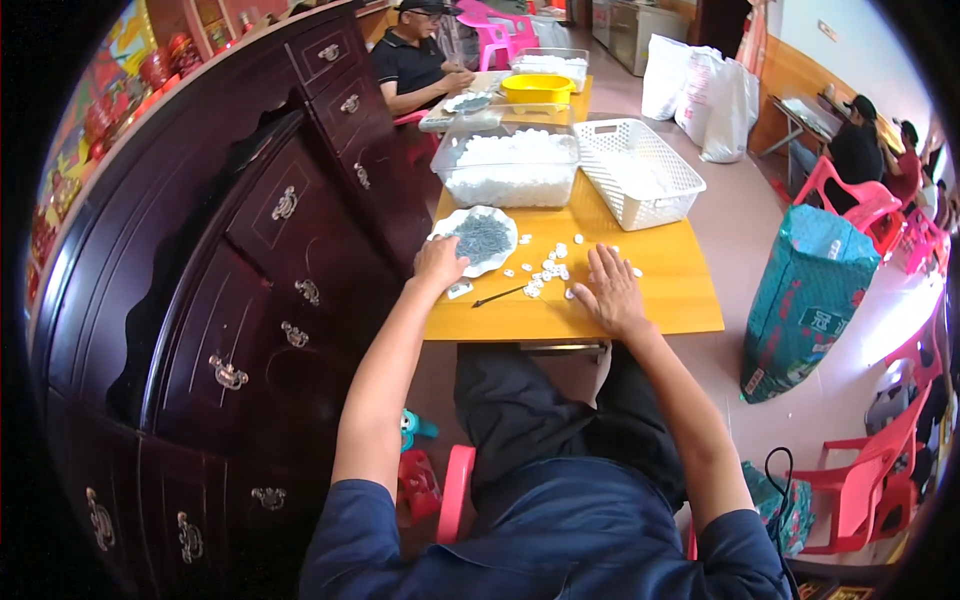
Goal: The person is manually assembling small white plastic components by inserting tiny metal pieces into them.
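A white scalloped plate [507,243] heaped with small dark grey metal pins [482,238] lies at the table's left side. My left hand [440,261] is at its near left rim, with curled fingers over the edge by the pins; what they pinch is hidden. My right hand [612,293] lies flat on the yellow table with fingers stretched out, nothing in its grasp. Between my hands several small white plastic pieces [549,268] are scattered, some close to my right fingertips. A thin dark pointed rod [498,297] lies in front of them. Beside my left wrist sits a small white block [459,289].
Behind the plate stands a clear bin [510,190] full of white pieces; a white perforated basket [650,208] is right of it. A dark wooden cabinet [230,270] closes off the left. A teal sack [810,300] stands at right. Across the table sits another person [410,65].
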Motion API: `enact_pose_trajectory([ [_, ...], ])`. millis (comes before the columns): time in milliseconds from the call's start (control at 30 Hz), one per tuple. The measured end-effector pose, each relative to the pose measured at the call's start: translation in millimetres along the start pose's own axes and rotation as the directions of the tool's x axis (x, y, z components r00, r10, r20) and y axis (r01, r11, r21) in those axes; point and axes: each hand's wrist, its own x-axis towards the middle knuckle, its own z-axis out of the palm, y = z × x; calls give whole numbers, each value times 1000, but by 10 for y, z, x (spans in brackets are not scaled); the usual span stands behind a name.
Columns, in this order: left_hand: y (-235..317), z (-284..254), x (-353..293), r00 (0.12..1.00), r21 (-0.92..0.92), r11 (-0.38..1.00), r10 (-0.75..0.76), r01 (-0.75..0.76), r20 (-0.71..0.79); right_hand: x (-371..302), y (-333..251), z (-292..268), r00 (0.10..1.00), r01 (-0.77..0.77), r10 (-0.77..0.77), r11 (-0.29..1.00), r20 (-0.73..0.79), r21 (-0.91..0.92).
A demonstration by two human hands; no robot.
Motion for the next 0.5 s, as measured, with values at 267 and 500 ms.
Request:
enact_pose_trajectory([
  [267, 109, 133, 214, 996, 32, 997, 66, -65, -55, -312, -18, -36, 990, -60, 62, 998, 129, -23],
  [500, 18, 158, 243, 979, 82, 984, 168, -159, -112, -341, -91, -97, 987, -81, 83, 997, 138, -18],
])
